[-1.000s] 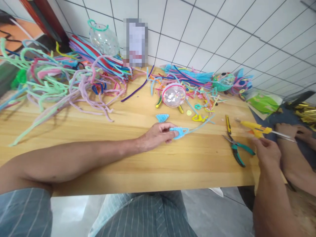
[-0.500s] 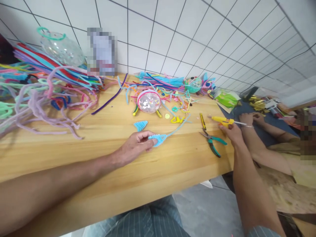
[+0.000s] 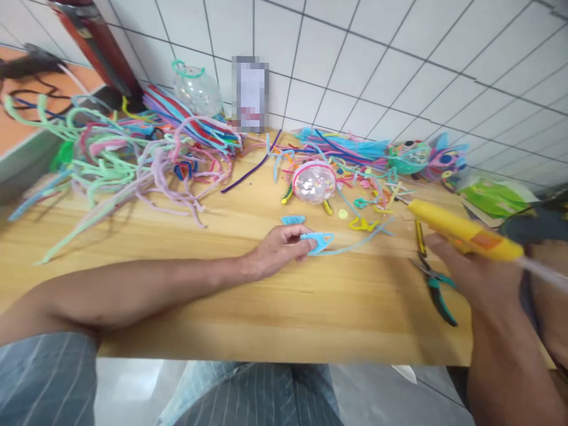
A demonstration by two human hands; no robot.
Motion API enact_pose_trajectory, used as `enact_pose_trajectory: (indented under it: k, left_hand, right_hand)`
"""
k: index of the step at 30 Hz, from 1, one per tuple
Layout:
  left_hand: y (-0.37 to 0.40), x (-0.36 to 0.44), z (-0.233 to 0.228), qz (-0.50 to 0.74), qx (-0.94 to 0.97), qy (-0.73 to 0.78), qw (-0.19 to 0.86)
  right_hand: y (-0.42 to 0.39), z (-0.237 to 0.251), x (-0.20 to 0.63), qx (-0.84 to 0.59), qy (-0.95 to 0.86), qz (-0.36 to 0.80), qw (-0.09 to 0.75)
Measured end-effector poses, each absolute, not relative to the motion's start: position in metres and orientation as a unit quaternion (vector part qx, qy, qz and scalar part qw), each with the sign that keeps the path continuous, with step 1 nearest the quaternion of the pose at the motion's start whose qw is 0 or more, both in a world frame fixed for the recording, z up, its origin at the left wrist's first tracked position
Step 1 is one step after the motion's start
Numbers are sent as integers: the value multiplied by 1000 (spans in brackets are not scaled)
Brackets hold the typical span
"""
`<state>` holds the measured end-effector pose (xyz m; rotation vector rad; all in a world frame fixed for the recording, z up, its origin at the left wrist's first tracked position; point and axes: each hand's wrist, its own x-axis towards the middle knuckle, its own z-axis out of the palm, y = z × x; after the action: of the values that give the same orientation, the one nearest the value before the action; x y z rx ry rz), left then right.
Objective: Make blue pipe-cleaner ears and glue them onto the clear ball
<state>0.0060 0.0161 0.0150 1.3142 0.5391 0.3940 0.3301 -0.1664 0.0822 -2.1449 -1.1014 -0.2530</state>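
My left hand [image 3: 284, 249] pinches a light-blue piece of shaped pipe cleaner [image 3: 320, 241] just above the wooden table. A thin blue tail trails from that piece to the right. Behind my fingers lies a second blue pipe-cleaner piece [image 3: 293, 219]. On the right, my right hand [image 3: 465, 275] is wrapped round a yellow hot glue gun [image 3: 461, 231], its nozzle pointing left and a clear glue stick coming out of its back. Below the glue gun, pliers with teal-and-black handles [image 3: 437, 290] lie beside a yellow-and-black cutter [image 3: 420, 238].
A clear ball with a pink rim [image 3: 314, 182] stands behind my left hand. Loose pipe cleaners [image 3: 115, 160] heap up on the left, near another clear ball [image 3: 197, 92]. A phone [image 3: 251, 94] leans on the tiled wall. Another person's arm [image 3: 550, 290] is at the far right.
My right hand has lifted the glue gun and brought it closer to me. The blue piece in my left hand has turned, its tail now curving beneath it. The view has swung left.
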Motion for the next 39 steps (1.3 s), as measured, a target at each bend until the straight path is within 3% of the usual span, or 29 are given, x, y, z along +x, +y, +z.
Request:
enact_pose_trajectory:
  k: [4,9,13,29,39]
  left_hand:
    - [20,8,7,206,580,252,747]
    - [21,11,0,218,540,240,777]
    - [20,11,-2,239,528,213,787]
    - [14,8,-4,264,544,174,777]
    - [13,10,-9,277,540,163,778]
  right_hand:
    - [-146,76,276,-746,-600,22,288]
    - [-128,43,264,-685,-656,47,312]
    - [-130,25,273,-658,-693,96,281]
    - [-141,21,303,-628,-748,86,197]
    - [-143,24,278,-583,-777,29,237]
